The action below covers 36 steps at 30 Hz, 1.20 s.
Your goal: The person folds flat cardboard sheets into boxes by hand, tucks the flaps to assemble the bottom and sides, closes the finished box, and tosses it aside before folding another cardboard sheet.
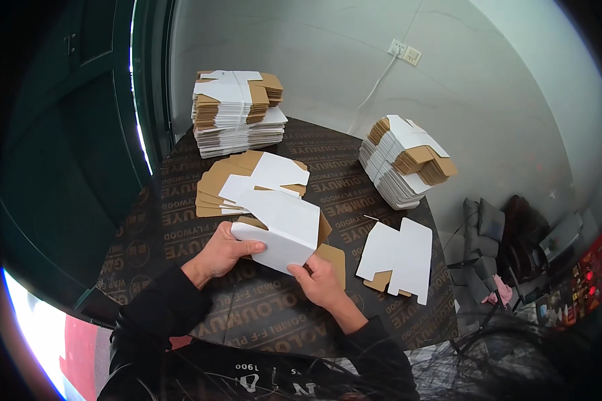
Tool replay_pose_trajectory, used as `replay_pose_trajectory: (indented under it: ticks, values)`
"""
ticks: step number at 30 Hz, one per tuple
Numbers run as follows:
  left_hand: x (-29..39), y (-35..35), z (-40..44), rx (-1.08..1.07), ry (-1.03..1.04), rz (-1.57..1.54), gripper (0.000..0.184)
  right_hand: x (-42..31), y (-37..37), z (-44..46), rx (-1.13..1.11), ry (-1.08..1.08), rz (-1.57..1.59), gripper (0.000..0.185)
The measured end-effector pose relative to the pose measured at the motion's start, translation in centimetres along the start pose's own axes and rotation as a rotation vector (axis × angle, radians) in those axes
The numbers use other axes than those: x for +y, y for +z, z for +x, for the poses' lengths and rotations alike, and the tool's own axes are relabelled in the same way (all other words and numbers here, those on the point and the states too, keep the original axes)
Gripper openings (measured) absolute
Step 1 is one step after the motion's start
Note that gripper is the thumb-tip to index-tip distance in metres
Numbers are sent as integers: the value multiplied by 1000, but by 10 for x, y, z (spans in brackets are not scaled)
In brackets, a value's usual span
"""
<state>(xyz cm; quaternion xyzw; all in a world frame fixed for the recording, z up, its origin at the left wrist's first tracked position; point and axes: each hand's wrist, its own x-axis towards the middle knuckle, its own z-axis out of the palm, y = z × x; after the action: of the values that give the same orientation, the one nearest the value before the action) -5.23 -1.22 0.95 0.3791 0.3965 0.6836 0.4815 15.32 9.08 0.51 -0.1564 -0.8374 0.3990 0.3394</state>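
A white cardboard box [284, 224], brown inside and partly folded up, is held between my two hands above the dark table. My left hand [225, 252] grips its left end, thumb on the white front face. At its lower right corner, my right hand [320, 281] pinches the edge, with a brown flap sticking out beside the fingers. Behind the box, several flat brown and white box blanks [224, 180] lie fanned out. Other flat white pieces [398, 257] rest to the right of my right hand. The fingers' far sides are hidden behind the cardboard.
Tied stacks of flat cartons stand at the back left [237, 113] and back right [405, 160] of the printed plywood table [247, 321]. A wall socket [397, 48] with a white cable is behind. Dark chairs [485, 227] stand at the right, a green door [80, 134] at the left.
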Motion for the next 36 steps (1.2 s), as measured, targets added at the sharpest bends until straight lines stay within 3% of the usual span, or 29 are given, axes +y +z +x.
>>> replay_pose_trajectory:
  ticks: [4,10,14,20,25,29,34,36]
  values:
    - [-8,-4,0,-22,-40,36,29,10,0,-3,-148,264,160,21]
    - [-5,0,-1,-16,-68,-7,30,5,0,0,-83,220,181,25]
    - [-2,0,-1,-9,-74,-12,30,-7,-6,4,-171,343,-50,24]
    - [-10,-6,1,-33,-10,42,30,7,4,1,-84,77,59,22]
    - [-9,-1,1,-36,4,-19,31,1,3,1,2,88,102,21]
    - [-5,4,0,-41,-2,-57,30,3,5,2,79,-76,-84,20]
    - [-10,0,-1,-46,-57,40,29,4,4,-5,71,237,196,19]
    - [-9,1,-2,-45,-50,40,28,0,5,-4,93,214,225,19]
